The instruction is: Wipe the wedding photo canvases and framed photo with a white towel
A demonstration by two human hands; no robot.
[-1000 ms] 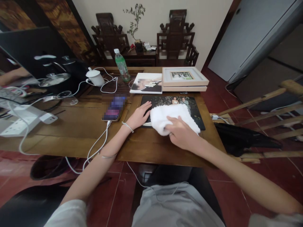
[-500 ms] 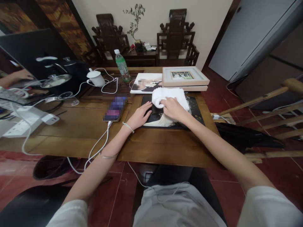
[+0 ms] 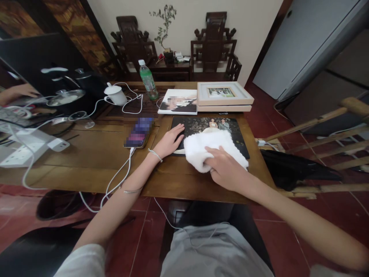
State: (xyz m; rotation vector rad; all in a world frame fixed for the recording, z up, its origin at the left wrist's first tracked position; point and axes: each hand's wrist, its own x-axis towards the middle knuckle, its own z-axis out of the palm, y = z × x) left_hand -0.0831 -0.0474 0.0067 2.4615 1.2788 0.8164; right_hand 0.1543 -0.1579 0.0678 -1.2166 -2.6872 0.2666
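Observation:
A dark photo print (image 3: 230, 129) lies flat on the wooden table (image 3: 95, 154) in front of me. My left hand (image 3: 170, 142) rests flat and open on its left edge, fingers stretched out. My right hand (image 3: 227, 171) presses a white fluffy cloth (image 3: 210, 148) down on the near part of the print, fingers closed over the cloth. The cloth covers the lower half of the picture.
A second print (image 3: 178, 100) and two stacked framed pictures (image 3: 223, 95) lie behind. A phone (image 3: 140, 132) on a white cable sits to the left, beyond it a white cup (image 3: 115, 93), a green bottle (image 3: 148, 80), a power strip (image 3: 31, 148) and pans (image 3: 65, 96). Another person's hand (image 3: 17, 91) shows far left.
My right hand has pulled the cloth from the far edge of the print back toward me, to the near edge. The left hand has stayed in place.

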